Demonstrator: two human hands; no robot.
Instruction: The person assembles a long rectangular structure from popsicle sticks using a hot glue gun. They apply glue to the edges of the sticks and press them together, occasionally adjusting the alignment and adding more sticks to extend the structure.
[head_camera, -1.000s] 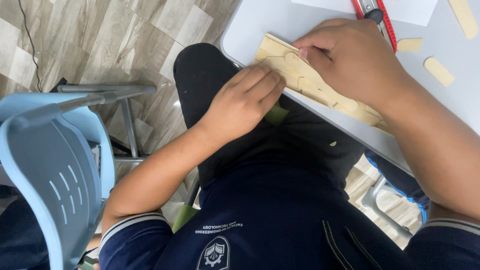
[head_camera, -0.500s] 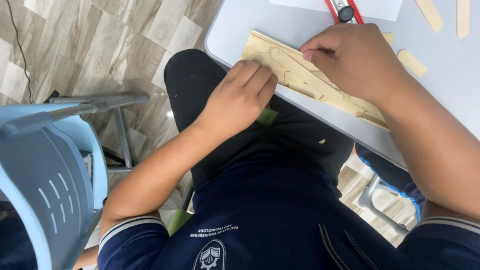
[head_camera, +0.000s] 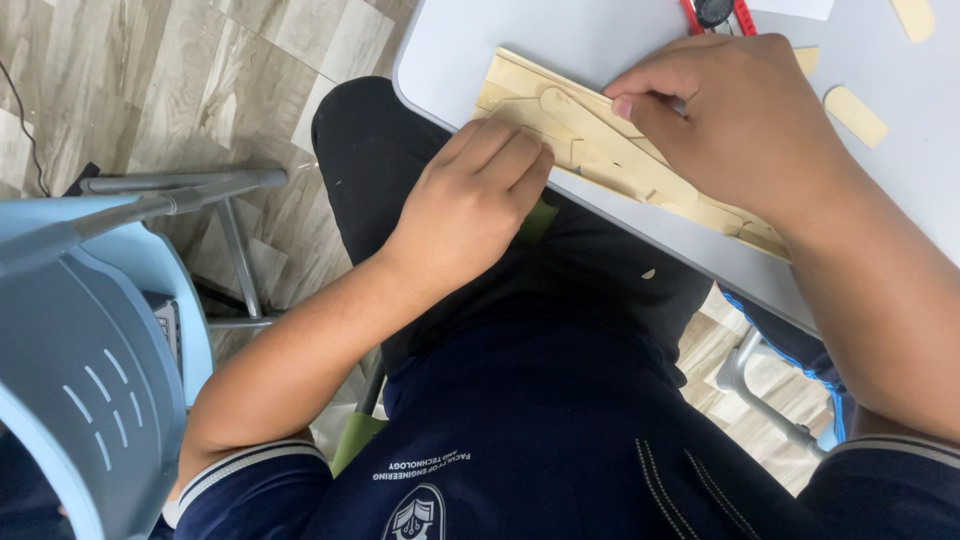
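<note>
A flat panel of pale wooden craft sticks (head_camera: 560, 105) lies at the near edge of a grey table (head_camera: 600, 30). My left hand (head_camera: 470, 205) grips the panel's near edge from below the table rim, fingers curled over it. My right hand (head_camera: 735, 120) rests on top of the panel, thumb and fingertips pressing one stick down. Part of the panel is hidden under my right hand and forearm.
Loose wooden sticks (head_camera: 855, 115) lie on the table to the right, another at the top right (head_camera: 912, 18). A red and black tool (head_camera: 712, 12) lies at the table's far edge. A light blue chair (head_camera: 90, 340) stands at my left on a wood-pattern floor.
The view has shifted, so the table and panel sit further right and lower in the picture. Both hands keep their hold on the stick panel; the left fingers have crept slightly further over its edge.
</note>
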